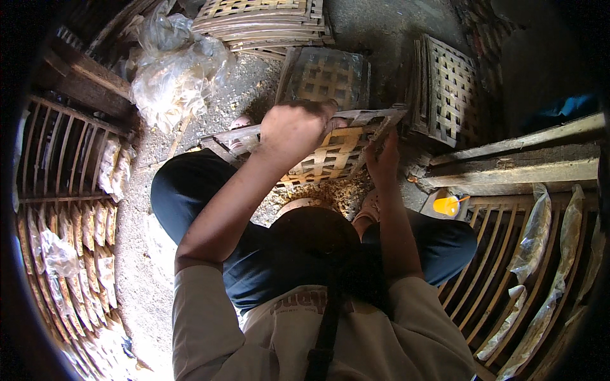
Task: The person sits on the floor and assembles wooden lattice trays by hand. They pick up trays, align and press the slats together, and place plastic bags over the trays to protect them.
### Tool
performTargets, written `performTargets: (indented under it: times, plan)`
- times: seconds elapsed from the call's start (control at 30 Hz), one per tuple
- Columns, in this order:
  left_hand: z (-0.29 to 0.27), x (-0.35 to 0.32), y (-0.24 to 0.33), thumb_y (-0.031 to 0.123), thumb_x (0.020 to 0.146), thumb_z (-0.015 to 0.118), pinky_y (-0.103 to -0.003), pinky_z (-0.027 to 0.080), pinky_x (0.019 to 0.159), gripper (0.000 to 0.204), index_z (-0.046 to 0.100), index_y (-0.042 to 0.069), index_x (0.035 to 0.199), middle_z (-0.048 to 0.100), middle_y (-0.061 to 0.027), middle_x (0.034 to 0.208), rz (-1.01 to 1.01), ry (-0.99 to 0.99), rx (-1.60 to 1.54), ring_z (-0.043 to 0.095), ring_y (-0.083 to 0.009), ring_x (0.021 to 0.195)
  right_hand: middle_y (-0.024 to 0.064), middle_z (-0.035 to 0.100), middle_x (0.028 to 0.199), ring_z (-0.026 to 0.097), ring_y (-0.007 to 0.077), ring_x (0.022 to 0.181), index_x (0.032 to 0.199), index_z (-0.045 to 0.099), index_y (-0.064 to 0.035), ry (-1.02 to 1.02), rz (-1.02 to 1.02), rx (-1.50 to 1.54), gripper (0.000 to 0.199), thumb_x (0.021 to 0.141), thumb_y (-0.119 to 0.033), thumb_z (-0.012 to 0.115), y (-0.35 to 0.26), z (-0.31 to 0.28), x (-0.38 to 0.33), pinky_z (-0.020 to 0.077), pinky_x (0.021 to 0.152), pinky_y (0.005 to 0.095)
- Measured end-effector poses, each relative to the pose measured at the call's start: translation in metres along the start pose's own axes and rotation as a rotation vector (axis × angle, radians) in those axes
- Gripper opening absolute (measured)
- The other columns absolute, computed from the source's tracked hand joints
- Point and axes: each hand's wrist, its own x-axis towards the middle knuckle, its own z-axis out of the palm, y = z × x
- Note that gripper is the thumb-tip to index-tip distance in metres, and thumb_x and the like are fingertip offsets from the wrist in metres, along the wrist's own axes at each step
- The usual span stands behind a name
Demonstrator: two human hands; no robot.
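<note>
- Woven-slat tray (340, 140): tilted, just left of the lattice-panel stack (450, 95).
- Left hand (289, 130): curled at the tray's upper rim; whether it pinches it, I cannot tell.
- Right hand (383, 159): pinching the tray's end nearest the stack.

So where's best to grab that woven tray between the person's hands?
Probably the rim: one hand over the upper edge, the other from the right. The tray looks tilted, leaving those edges reachable, and the rim is a narrow strip, while the middle is gappy lattice. The left hand is at the upper edge, the right hand at the right.
</note>
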Motion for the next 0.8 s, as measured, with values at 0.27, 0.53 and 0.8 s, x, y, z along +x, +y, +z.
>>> performTargets:
  times: [0.27, 0.53, 0.8]
  plan:
    - [-0.002, -0.001, 0.002, 0.048, 0.089, 0.048, -0.035, 0.047, 0.041, 0.039, 0.062, 0.012, 0.091, 0.060, -0.0071, 0.053, 0.016, 0.009, -0.030, 0.061, -0.0220, 0.045, 0.0283, 0.057, 0.111, 0.062, 0.0394, 0.096, 0.141, 0.022, 0.0031, 0.108, 0.009, -0.039, 0.072, 0.085, -0.020, 0.060, -0.006, 0.002, 0.000, 0.0520, 0.075, 0.0404]
    - [-0.008, -0.002, 0.002, 0.054, 0.088, 0.048, -0.033, 0.046, 0.040, 0.040, 0.066, 0.018, 0.093, 0.056, -0.0050, 0.050, 0.024, -0.064, 0.030, 0.059, -0.0201, 0.043, 0.0138, 0.065, 0.076, 0.064, 0.0327, 0.065, 0.131, 0.044, -0.0016, 0.225, -0.120, -0.365, 0.054, 0.087, -0.029, 0.058, -0.003, -0.004, 0.006, 0.0512, 0.059, 0.0407]
    - [0.003, -0.004, -0.003, 0.057, 0.090, 0.041, -0.034, 0.045, 0.038, 0.044, 0.063, 0.021, 0.101, 0.055, -0.0054, 0.046, 0.023, -0.054, 0.019, 0.059, -0.0209, 0.041, 0.0115, 0.066, 0.078, 0.064, 0.0311, 0.066, 0.106, 0.062, -0.0102, 0.119, -0.128, -0.248, 0.026, 0.087, -0.028, 0.060, -0.036, -0.034, 0.033, 0.0507, 0.061, 0.0376]
